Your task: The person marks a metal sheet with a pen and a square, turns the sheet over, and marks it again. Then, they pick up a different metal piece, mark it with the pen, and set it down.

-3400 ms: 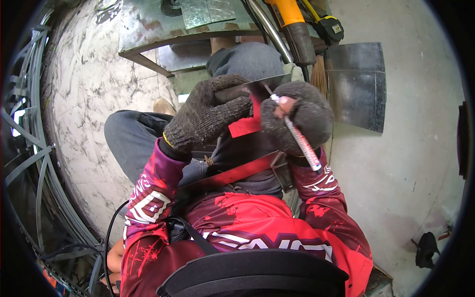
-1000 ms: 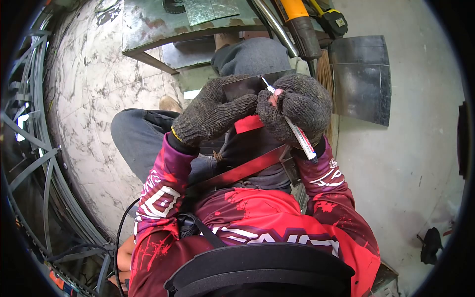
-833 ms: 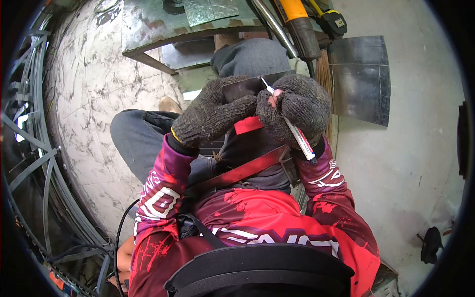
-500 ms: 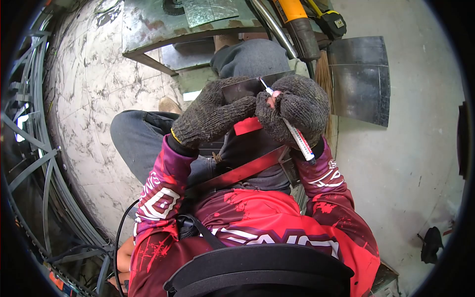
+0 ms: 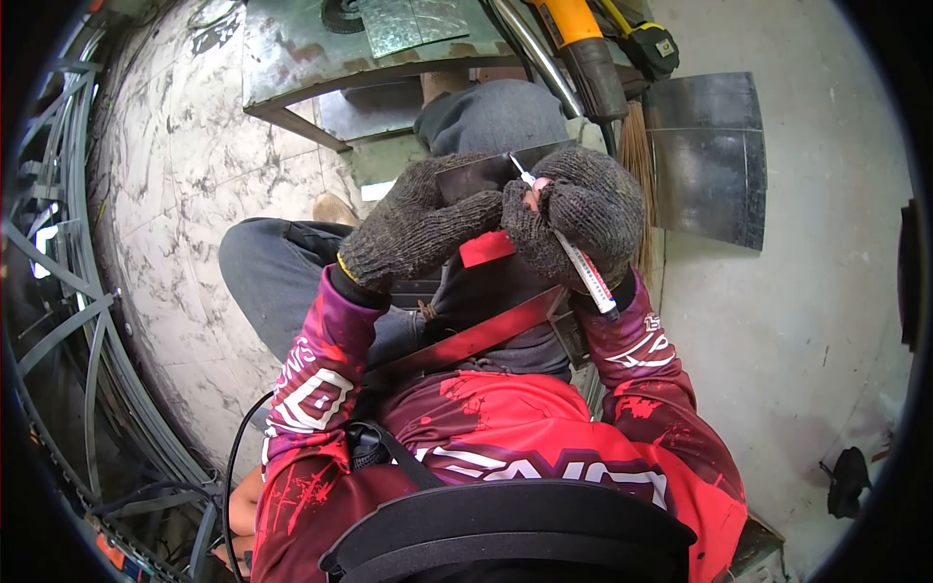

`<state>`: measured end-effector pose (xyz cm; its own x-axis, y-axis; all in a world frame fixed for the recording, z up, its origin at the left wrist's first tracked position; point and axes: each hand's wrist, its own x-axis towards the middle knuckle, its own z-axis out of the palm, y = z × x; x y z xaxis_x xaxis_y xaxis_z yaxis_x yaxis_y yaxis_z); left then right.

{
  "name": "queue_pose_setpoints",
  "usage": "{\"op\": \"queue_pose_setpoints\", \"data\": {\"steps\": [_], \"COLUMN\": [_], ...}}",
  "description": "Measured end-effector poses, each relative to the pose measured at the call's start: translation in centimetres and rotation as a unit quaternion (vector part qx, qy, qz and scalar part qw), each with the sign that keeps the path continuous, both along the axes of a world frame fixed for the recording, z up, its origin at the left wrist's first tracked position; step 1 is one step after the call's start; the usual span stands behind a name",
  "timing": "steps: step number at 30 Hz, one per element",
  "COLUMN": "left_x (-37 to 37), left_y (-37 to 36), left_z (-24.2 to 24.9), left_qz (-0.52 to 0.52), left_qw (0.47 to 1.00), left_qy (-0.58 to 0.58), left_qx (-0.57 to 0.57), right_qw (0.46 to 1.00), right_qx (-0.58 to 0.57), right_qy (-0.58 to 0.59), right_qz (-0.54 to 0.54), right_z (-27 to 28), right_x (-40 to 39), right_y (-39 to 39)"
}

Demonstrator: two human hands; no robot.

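A dark knitted glove covers my left hand [image 5: 418,219], whose fingers and thumb pinch the left end of a dark flat metal strip [image 5: 478,176]. My right hand [image 5: 578,214], gloved the same way with bare fingertips showing, is closed round a white marker pen [image 5: 584,262]. The pen slants, its tip up against the strip's face and its black end down by my wrist. Part of the strip's right end lies behind my right hand. Below the hands, a red piece [image 5: 486,249] shows, and a longer red bar [image 5: 476,333] crosses my lap.
Ahead stands a metal table [image 5: 282,58] with sheet pieces on it. An orange power tool [image 5: 583,49], a tape measure [image 5: 653,49] and a broom [image 5: 637,175] are at the upper right. A metal sheet [image 5: 708,155] leans nearby. Long metal strips [image 5: 83,253] lie along the left.
Almost nothing differs. My right hand has shifted very slightly to the left, with the marker tip still at the metal strip; my left hand keeps its hold.
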<state>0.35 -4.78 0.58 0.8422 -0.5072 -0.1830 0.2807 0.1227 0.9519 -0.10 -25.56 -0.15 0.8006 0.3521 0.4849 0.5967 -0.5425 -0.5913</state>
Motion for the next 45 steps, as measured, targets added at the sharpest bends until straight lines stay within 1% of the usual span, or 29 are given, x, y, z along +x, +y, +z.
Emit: {"op": "queue_pose_setpoints", "data": {"steps": [3, 6, 7, 8, 10, 11, 12, 14, 15, 18, 20, 21, 22, 23, 25, 26, 27, 28, 29, 30, 31, 32, 33, 36, 37, 38, 41, 44, 45], "left_x": [0.1, -0.1, -0.1, -0.2, -0.3, -0.4, -0.6, -1.0, -1.1, -0.9, -1.2, -1.5, -1.6, -1.7, -2.3, -2.6, -3.1, -3.7, -4.4, -4.4, -4.3, -4.3, -4.6, -4.9, -5.3, -5.7, -6.5, -5.8, -5.6], "left_y": [0.2, 0.0, 0.0, 0.1, 0.3, 0.2, 0.2, 0.6, 0.9, 1.5, 2.0, 2.9, 3.5, 3.5, 2.8, 2.2, 1.5, 1.2, 1.8, 1.3, 0.3, -0.4, -0.6, -2.3, -2.1, -1.8, -1.1, 0.1, 0.6], "left_z": [0.6, -0.4, -0.3, 0.0, 0.4, 0.3, -0.1, -2.3, -3.0, -3.5, -3.3, -3.4, -3.5, -2.7, -0.3, 0.8, 1.8, 2.5, 2.5, 2.3, 2.2, 2.3, 2.7, 2.1, 1.9, 1.8, 1.2, 0.8, 0.9], "left_qz": [-0.002, 0.000, 0.000, 0.005, 0.010, 0.026, 0.042, 0.089, 0.135, 0.194, 0.224, 0.218, 0.193, 0.197, 0.244, 0.247, 0.278, 0.281, 0.259, 0.260, 0.275, 0.274, 0.271, 0.300, 0.291, 0.288, 0.191, 0.136, 0.127], "left_qw": [1.000, 1.000, 1.000, 1.000, 0.999, 0.999, 0.999, 0.995, 0.988, 0.979, 0.971, 0.919, 0.782, 0.777, 0.810, 0.806, 0.917, 0.949, 0.892, 0.889, 0.936, 0.939, 0.944, 0.937, 0.937, 0.938, 0.974, 0.982, 0.968], "left_qy": [-0.007, 0.003, 0.000, 0.024, 0.041, 0.030, 0.020, 0.024, 0.033, -0.009, -0.070, -0.295, -0.490, -0.496, -0.451, -0.458, -0.275, -0.069, -0.307, -0.313, -0.218, -0.110, -0.139, -0.107, -0.193, -0.192, -0.108, -0.053, -0.016], "left_qx": [0.015, 0.004, 0.005, 0.013, 0.023, 0.002, -0.020, -0.046, -0.072, -0.061, -0.054, 0.146, 0.334, 0.334, 0.284, 0.283, 0.082, -0.127, 0.209, 0.209, 0.016, -0.179, -0.129, -0.145, 0.023, 0.026, -0.062, -0.117, -0.216], "right_qw": [0.998, 0.992, 0.994, 0.993, 0.984, 0.980, 0.960, 0.933, 0.951, 0.966, 0.963, 0.959, 0.959, 0.956, 0.952, 0.952, 0.945, 0.937, 0.931, 0.931, 0.927, 0.921, 0.928, 0.920, 0.933, 0.932, 0.899, 0.880, 0.880], "right_qx": [-0.040, -0.092, 0.072, 0.074, 0.179, 0.188, 0.273, 0.352, 0.282, 0.198, 0.229, 0.255, 0.258, 0.270, 0.281, 0.283, 0.307, 0.330, 0.344, 0.346, 0.354, 0.362, 0.339, 0.350, 0.320, 0.323, 0.387, 0.423, 0.418], "right_qy": [-0.029, -0.040, -0.057, -0.060, -0.015, -0.044, -0.020, 0.002, -0.064, -0.086, -0.053, -0.013, -0.020, -0.007, 0.009, 0.001, 0.034, 0.068, 0.088, 0.082, 0.099, 0.118, 0.132, 0.168, 0.153, 0.154, 0.188, 0.215, 0.224], "right_qz": [0.030, 0.070, 0.064, 0.064, -0.001, -0.039, -0.054, -0.072, -0.112, -0.143, -0.129, -0.119, -0.115, -0.116, -0.121, -0.118, -0.104, -0.090, -0.081, -0.078, -0.076, -0.076, -0.081, -0.058, -0.059, -0.061, -0.083, -0.022, -0.004], "right_z": [-0.2, 4.1, 3.2, 3.0, 3.2, 4.1, 4.1, 4.4, 3.8, 4.2, 4.0, 3.8, 3.8, 3.9, 3.7, 3.9, 4.1, 4.3, 4.3, 4.1, 3.9, 3.8, 3.8, 5.0, 5.2, 4.9, 4.4, 5.4, 5.3], "right_x": [0.4, 0.8, 0.9, 0.6, -0.2, 0.4, 0.2, -0.2, -0.2, -1.6, -2.7, -3.2, -3.6, -3.9, -4.4, -4.6, -4.9, -5.1, -5.2, -5.1, -5.1, -5.1, -5.0, -5.2, -5.0, -5.0, -4.5, -3.5, -3.0], "right_y": [-0.7, -1.9, -0.7, -0.4, 0.0, 0.2, 0.4, 0.1, -0.6, -1.2, -1.0, -0.9, -0.8, -0.6, -0.7, -0.6, -0.4, -0.3, -0.3, 0.0, 0.4, 0.7, 0.8, 2.2, 2.4, 2.4, 2.0, 0.6, 0.0]}}
